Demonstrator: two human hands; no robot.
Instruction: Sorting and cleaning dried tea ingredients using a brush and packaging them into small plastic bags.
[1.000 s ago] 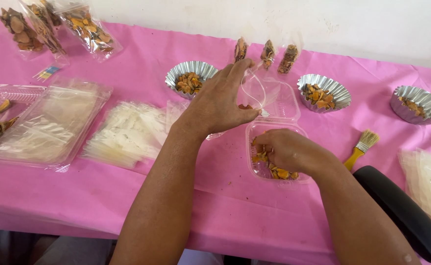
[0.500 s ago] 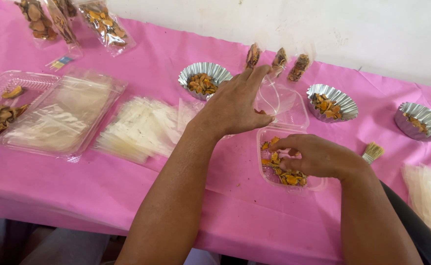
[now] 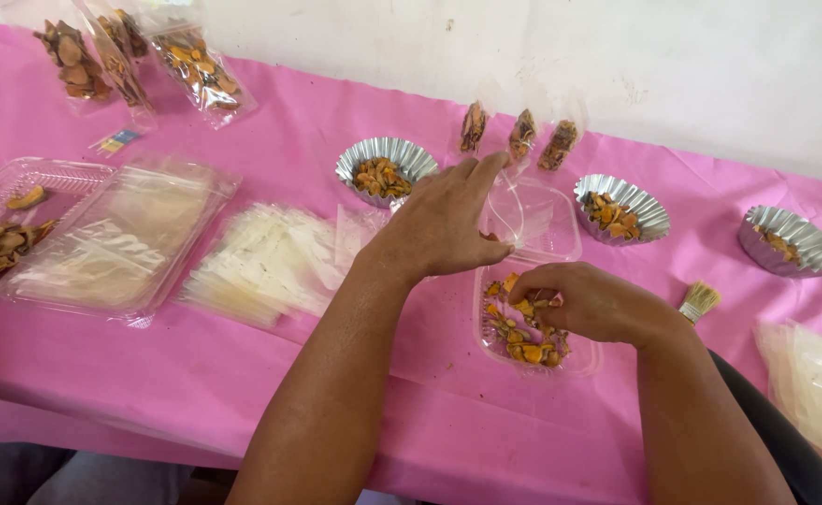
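Two hands: right hand pinching orange slices, left hand spread open beyond.

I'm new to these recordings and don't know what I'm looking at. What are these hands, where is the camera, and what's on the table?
No machine here: a person works with two bare hands, filmed by a camera worn on the head, looking down. The table has a pink cloth. The right hand reaches into a clear plastic tray of orange and brown dried pieces, its fingers curled among them. The left hand rests spread on the tray's open lid; whether its grip closes on anything is unclear. Around them lie fluted foil cups with the same pieces, three small filled bags, stacks of empty clear bags, a brush, and another clear tray at the left.
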